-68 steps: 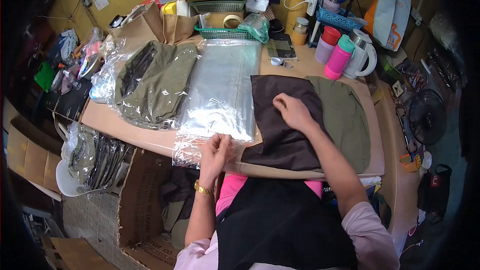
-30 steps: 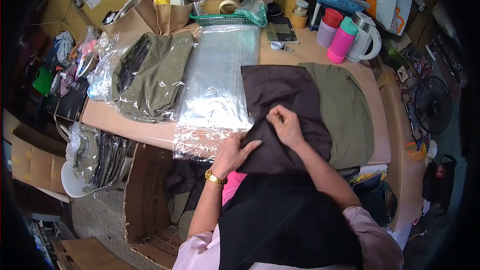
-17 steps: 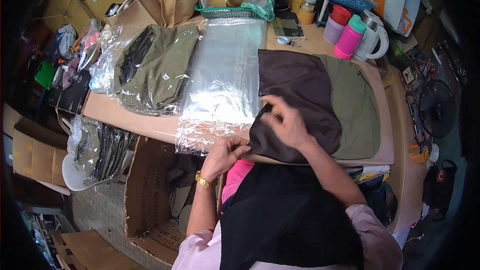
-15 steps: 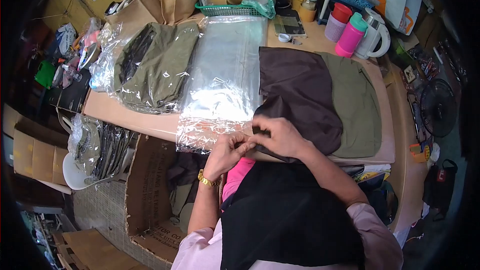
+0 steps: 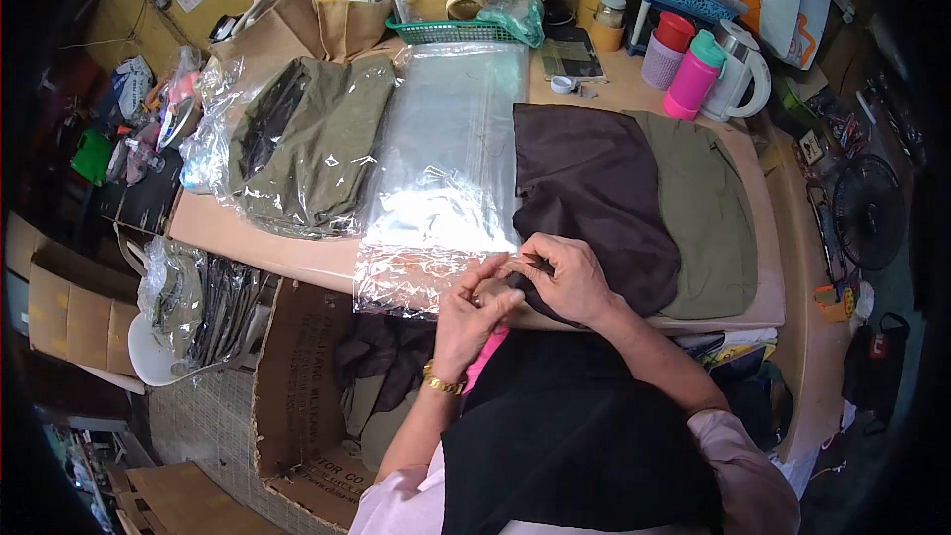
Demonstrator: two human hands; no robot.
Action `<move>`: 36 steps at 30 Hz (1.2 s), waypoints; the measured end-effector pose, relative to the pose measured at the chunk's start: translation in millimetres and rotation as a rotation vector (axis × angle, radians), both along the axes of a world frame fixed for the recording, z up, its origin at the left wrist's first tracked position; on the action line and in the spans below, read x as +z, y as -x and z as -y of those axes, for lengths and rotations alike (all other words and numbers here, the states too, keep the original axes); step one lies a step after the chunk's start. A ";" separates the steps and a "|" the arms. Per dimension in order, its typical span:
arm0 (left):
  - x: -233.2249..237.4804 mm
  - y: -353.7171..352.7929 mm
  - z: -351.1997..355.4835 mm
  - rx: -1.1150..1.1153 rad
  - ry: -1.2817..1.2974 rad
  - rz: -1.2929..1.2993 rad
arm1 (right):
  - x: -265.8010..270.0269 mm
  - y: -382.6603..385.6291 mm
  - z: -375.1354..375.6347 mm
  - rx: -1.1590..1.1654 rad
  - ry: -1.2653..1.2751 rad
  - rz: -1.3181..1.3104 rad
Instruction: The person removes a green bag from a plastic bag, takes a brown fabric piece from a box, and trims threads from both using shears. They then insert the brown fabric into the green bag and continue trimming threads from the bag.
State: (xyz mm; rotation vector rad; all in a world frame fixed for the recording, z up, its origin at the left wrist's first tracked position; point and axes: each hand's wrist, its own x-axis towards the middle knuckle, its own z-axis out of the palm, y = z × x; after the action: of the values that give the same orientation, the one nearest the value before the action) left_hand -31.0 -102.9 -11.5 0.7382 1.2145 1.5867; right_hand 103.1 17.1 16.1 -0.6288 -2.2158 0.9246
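Handling of the dark brown cloth [image 5: 594, 178]: likely behaving as light, limp and slightly slippery, folding easily and bearing no risk of breaking; single-layer edges are probably sliding unless pinched.
Best hold: the near left corner is offering a thin edge for thumb and forefinger, while the broad middle is suiting a flat palm.
Right hand [image 5: 578, 285]: pressing thumb and forefinger together, apparently pinching a small dark fold at that corner.
Left hand [image 5: 468, 322]: hovering beside the right fingertips, thumb standing apart from the fingers; whether it is gripping anything, I cannot tell.
Place: the cloth is lying on the table [image 5: 267, 253], partly covering the olive cloth [image 5: 713, 228], just beside the clear plastic bags [image 5: 446, 119].
Look: it is showing a dull sheen, smooth far up, rumpling into soft creases near the hands.
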 end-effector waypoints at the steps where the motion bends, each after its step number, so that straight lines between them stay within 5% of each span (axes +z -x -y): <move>1: -8.5 -1.3 -2.8 0.000 0.000 -0.001 | -0.4 0.0 2.1 -0.017 -0.022 -0.003; 4: -30.6 -2.5 -10.8 0.048 -0.012 0.453 | 1.9 -2.2 4.0 -0.042 0.014 -0.032; 7: -21.5 -9.0 -14.2 0.078 -0.019 0.574 | 7.1 -7.6 -0.1 -0.073 0.074 -0.006; 11: -2.9 -13.8 -13.0 0.075 0.006 0.583 | 11.6 -11.3 -1.2 -0.092 0.179 0.002; 15: -22.2 -9.2 -11.7 -0.096 -0.095 0.306 | 14.1 -10.9 0.3 -0.090 0.133 -0.019; 17: -24.8 -11.4 -13.4 0.006 -0.098 0.576 | 16.0 -12.1 0.9 -0.085 0.177 0.012; 21: -14.7 -16.1 -15.1 0.068 -0.096 0.649 | 21.0 -13.0 2.4 -0.095 0.169 0.096; 24: -17.2 -13.0 -12.7 0.040 -0.175 0.672 | 30.0 -14.5 13.0 -0.212 -0.154 -0.102; 26: -10.1 -12.6 -12.0 0.026 -0.195 0.639 | 44.2 -24.7 16.8 -0.108 -0.453 0.136; 36: 6.5 -19.0 -11.3 0.083 -0.094 0.405 | 38.3 -22.3 23.3 -0.105 -0.748 0.087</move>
State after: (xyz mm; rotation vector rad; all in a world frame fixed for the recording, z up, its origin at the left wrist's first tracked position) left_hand -11.9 -91.6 -5.0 0.3993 0.8879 1.7679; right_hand 125.5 -6.2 54.4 -0.4174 -2.3461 -0.0197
